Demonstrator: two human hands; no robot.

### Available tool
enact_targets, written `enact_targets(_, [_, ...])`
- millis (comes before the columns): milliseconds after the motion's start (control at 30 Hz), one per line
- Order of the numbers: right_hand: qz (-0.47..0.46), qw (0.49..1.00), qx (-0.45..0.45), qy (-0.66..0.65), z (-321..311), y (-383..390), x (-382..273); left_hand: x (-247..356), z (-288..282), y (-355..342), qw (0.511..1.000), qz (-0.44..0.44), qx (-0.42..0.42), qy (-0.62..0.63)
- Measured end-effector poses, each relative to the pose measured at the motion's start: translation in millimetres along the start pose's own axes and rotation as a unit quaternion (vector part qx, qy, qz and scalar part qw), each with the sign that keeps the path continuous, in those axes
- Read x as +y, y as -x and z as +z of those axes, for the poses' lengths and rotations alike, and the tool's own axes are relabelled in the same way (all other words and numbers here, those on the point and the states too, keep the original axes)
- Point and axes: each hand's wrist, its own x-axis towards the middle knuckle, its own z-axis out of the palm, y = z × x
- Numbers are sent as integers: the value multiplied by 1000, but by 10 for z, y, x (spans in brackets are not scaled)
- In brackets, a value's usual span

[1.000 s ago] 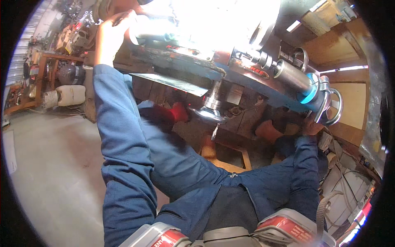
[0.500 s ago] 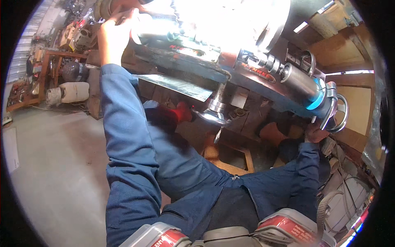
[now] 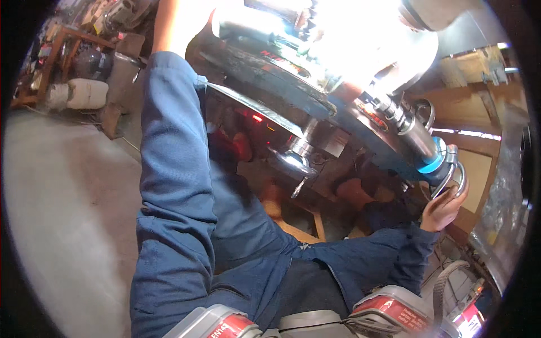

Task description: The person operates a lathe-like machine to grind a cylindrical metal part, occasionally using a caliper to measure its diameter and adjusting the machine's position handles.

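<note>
A lathe-like machine (image 3: 265, 84) with a dark bed stretches across the upper part of the view. At its right end is a steel cylinder (image 3: 421, 132) with a blue collar, ending in a chrome handwheel (image 3: 462, 179). The fingers of my right hand (image 3: 444, 209) curl round the wheel's lower rim. My left hand (image 3: 189, 22) is up at the machine's far left end, beside a bright metal cylinder (image 3: 245, 25). Glare and the picture's edge hide its fingers, so what it touches cannot be made out.
Below the bed, a metal sheet (image 3: 256, 107) juts out near a smaller handwheel (image 3: 296, 160) with a crank handle. A wooden frame (image 3: 304, 225) stands by my legs. Cluttered shelving (image 3: 62, 62) and a pale canister (image 3: 87, 94) are at left. Plastic sheeting (image 3: 499, 208) hangs at right.
My right hand has come up from beneath the machine's right end onto the handwheel rim. My left hand and the machine sit higher in the view, which has shifted.
</note>
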Motion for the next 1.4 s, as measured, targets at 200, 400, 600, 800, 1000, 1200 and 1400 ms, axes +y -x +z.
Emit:
enact_targets(200, [15,977,-196,78,-184,-614,54,-51,51,10,998,-21,-5,51])
enact_targets(400, [55,904,-420,-66,-11,-1189,317,-266,69,-13,993,56,18,107])
enact_targets(600, [155,813,-560,-21,189,-1481,229,-217,-52,31,998,18,19,50])
enact_targets(800, [162,720,-672,-54,382,-1692,310,-303,-126,29,996,54,71,22])
enact_targets(1000, [171,708,-685,-18,380,-1749,257,-363,-13,28,991,54,123,-7])
enact_targets(1200, [163,705,-690,-2,436,-1775,196,-399,-100,49,998,28,54,16])
enact_targets(1400, [159,715,-681,-1,413,-1742,184,-370,-97,82,996,27,83,16])
